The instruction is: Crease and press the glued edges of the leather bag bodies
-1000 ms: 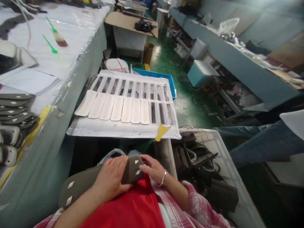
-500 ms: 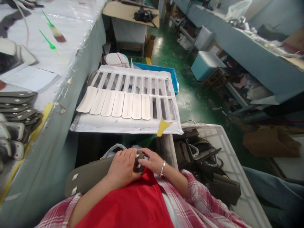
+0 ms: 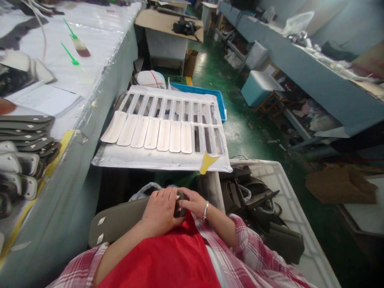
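Across my lap lies a long olive-grey bag piece (image 3: 120, 220) with rounded ends and small white tabs at both ends. My left hand (image 3: 160, 210) is closed over its right part, fingers curled over the top. At the right end, my right hand (image 3: 194, 203), with a silver bracelet at the wrist, grips the edge beside a white tab; thumb and fingers are bent round it. The palms and the underside of the piece are hidden. Just beyond stands a white slotted board (image 3: 150, 160) with a row of cream strips (image 3: 163, 136) and a yellow spreader (image 3: 207, 162).
To my right, a white crate (image 3: 270, 164) holds dark olive bags (image 3: 267, 224). The left workbench (image 3: 99, 24) carries stacked olive pieces (image 3: 27, 124), an open notebook (image 3: 45, 100) and green-tipped glue bottles (image 3: 78, 45). A blue tray (image 3: 221, 106) sits behind the board.
The view has shifted slightly, so the scene sits a little further right and lower. Both hands keep their hold on the bag piece, with hardly any change in the fingers.
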### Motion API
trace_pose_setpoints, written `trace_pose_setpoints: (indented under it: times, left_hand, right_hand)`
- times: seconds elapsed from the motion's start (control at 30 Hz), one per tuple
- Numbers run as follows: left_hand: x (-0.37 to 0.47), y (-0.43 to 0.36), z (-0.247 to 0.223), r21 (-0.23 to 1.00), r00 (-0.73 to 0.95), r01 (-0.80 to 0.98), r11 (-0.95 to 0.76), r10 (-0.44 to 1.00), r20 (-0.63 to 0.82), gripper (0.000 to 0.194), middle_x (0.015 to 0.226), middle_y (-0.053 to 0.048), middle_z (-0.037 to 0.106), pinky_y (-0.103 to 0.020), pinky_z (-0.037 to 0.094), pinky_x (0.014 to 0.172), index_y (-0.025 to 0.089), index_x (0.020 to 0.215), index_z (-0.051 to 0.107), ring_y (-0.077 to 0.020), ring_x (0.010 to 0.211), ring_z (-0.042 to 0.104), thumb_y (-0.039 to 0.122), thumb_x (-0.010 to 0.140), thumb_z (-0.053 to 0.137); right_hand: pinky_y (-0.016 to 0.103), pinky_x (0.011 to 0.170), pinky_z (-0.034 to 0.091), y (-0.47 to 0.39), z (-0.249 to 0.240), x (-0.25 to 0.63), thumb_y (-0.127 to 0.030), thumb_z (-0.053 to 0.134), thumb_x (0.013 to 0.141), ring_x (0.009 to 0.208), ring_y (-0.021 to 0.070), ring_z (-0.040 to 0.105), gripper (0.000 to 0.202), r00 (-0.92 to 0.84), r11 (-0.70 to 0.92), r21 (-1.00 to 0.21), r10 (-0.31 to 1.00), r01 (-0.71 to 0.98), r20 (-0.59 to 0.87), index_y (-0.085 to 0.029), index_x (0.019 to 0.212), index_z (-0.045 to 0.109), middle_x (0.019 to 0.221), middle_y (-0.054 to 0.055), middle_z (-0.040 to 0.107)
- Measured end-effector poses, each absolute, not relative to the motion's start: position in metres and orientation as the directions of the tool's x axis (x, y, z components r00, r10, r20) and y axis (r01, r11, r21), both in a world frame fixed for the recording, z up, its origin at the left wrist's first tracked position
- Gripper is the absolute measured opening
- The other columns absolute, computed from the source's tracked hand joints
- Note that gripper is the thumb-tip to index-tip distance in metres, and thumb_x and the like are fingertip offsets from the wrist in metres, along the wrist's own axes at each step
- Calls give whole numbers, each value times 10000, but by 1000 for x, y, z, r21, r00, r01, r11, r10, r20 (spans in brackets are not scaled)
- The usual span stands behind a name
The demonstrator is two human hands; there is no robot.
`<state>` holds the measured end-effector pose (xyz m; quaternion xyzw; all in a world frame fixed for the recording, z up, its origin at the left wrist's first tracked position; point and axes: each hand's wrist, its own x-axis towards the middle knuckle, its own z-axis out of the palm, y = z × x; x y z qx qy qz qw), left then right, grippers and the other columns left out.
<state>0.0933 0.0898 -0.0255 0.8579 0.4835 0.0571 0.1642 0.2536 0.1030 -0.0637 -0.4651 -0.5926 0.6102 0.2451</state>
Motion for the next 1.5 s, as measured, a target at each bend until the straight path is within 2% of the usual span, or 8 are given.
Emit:
trace_pose_setpoints:
  times: [0.2,0.5,0.77,1.0,1.17,1.27,1.37,1.5]
  left_hand:
    - [55,78,-34,327,610,747,-579,792,8,884,1304,-158,430,-439,238,996,119,1318,284,-305,1181,382,562,626,609]
    - [27,64,-22,260,493,841,-475,870,-2,692,1182,-155,517,-431,304,924,116,1227,417,-297,1074,455,488,673,600]
    - [26,64,-20,259,484,844,-470,875,14,658,1170,-151,516,-415,299,923,103,1212,422,-280,1050,452,473,693,588]
    - [25,64,-23,277,475,845,-458,880,6,736,1195,-153,506,-423,287,952,92,1237,411,-284,1077,450,533,675,590]
    - [1,53,-16,375,475,798,-472,875,91,958,1318,-151,421,-479,125,1064,107,1332,286,-290,1222,338,692,618,541]
    - [-40,39,-8,488,234,825,-286,958,166,775,1324,-115,420,-477,152,1069,165,1325,303,-263,1236,328,603,721,512]
    - [-84,27,-8,686,-159,722,91,987,37,509,1203,-94,504,-404,371,955,193,1211,438,-229,1104,468,452,781,516]
    - [-112,24,-21,833,-143,466,299,954,-262,388,1059,-61,569,-311,472,786,195,1094,530,-194,927,559,361,745,562]
  right_hand:
    - [315,801,439,99,-66,256,-312,551,732,904,170,528,430,-536,-200,-974,814,103,-224,-158,1131,513,991,38,576]
    - [359,929,400,96,-61,259,-421,512,793,1065,188,505,537,-515,-71,-949,827,307,-228,-152,1243,399,1194,97,510]
    - [473,1036,235,110,-20,251,-540,694,580,1207,291,361,946,-740,581,-537,661,611,-127,-51,1305,334,1294,204,410]
    - [438,985,326,113,-22,242,-493,646,656,1153,286,412,835,-815,707,-434,566,558,-126,-17,1277,355,1242,222,448]
    - [485,977,323,109,-15,239,-509,652,635,1146,296,429,857,-791,731,-325,602,600,-109,-61,1299,345,1249,199,465]
    - [502,1007,276,105,-10,219,-588,578,672,1212,296,358,923,-802,770,-277,598,575,-4,-64,1357,247,1318,199,396]
    - [492,1039,228,97,-8,181,-610,516,714,1253,286,296,895,-840,817,-268,541,510,50,-53,1361,246,1350,191,357]
    - [468,1051,222,91,-16,125,-601,545,698,1256,285,281,875,-873,834,-317,486,452,34,-63,1344,301,1366,171,339]
